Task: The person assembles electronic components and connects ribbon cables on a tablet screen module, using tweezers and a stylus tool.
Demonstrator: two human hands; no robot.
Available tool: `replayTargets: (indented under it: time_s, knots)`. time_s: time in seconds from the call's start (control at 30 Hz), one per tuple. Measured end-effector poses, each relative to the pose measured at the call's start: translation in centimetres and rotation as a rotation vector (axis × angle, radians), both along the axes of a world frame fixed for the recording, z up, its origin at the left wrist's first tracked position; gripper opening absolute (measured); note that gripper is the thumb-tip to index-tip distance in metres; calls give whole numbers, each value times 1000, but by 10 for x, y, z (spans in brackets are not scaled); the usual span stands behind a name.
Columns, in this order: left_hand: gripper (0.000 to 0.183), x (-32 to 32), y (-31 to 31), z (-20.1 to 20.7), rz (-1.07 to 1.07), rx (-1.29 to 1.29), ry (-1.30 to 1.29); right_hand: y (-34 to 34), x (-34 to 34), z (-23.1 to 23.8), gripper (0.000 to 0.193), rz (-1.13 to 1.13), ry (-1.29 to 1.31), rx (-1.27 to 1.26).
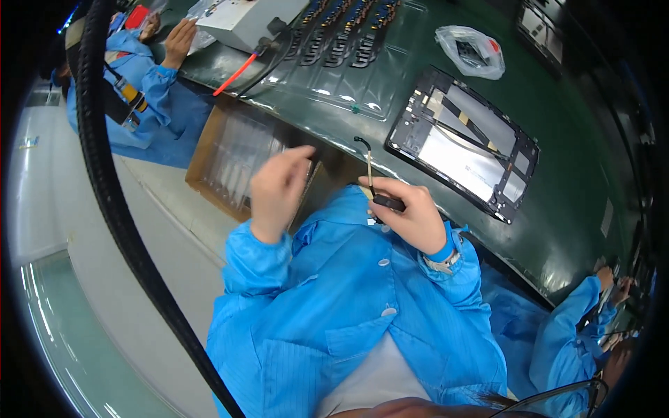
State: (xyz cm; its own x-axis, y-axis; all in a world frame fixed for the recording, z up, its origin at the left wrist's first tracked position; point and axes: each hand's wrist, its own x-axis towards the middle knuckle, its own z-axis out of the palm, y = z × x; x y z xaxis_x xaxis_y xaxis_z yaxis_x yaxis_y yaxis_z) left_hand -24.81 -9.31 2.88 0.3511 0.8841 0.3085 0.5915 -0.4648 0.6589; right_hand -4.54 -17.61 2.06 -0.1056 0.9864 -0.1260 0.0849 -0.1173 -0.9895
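Observation:
In my right hand (pixel 417 214), thumb and fingers pinch a small black module (pixel 389 203). A thin cable (pixel 369 166), pale along its middle and black at its hooked tip, stands up from the module. My left hand (pixel 277 191) is raised beside the table edge, over the near side of a cardboard box (pixel 203 161). Its index finger reaches out, apart from the thumb, with nothing visible between them; the hand is slightly blurred. Ahead of my right hand, an opened tablet housing (pixel 460 150) lies on the green table, showing silver panels and black strips.
Clear plastic trays fill part of the cardboard box. Farther back, a clear tray (pixel 380 97) holds rows of black cabled parts (pixel 338 49) beside a white box (pixel 244 24) and an orange-red stick (pixel 235 74). A plastic bag (pixel 474 52) lies behind the housing. Co-workers' sleeves (pixel 162 78) flank me.

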Motion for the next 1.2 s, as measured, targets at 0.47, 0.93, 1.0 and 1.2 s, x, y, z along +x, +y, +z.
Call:
replayTargets:
  time_s: [0.47, 0.93, 1.0, 1.2]
  knots:
    - [24, 56, -12, 8, -484, 146, -89, -21, -2, 7, 38, -241, -381, 272]
    - [33, 46, -12, 8, -505, 456, 87, -19, -7, 7, 35, -242, -495, 322]
    - [32, 45, -11, 13, -520, 432, 71, -19, -9, 6, 39, -243, -504, 365]
    - [24, 54, -13, 20, -506, 384, 110, -19, -7, 5, 45, -231, -552, 309]
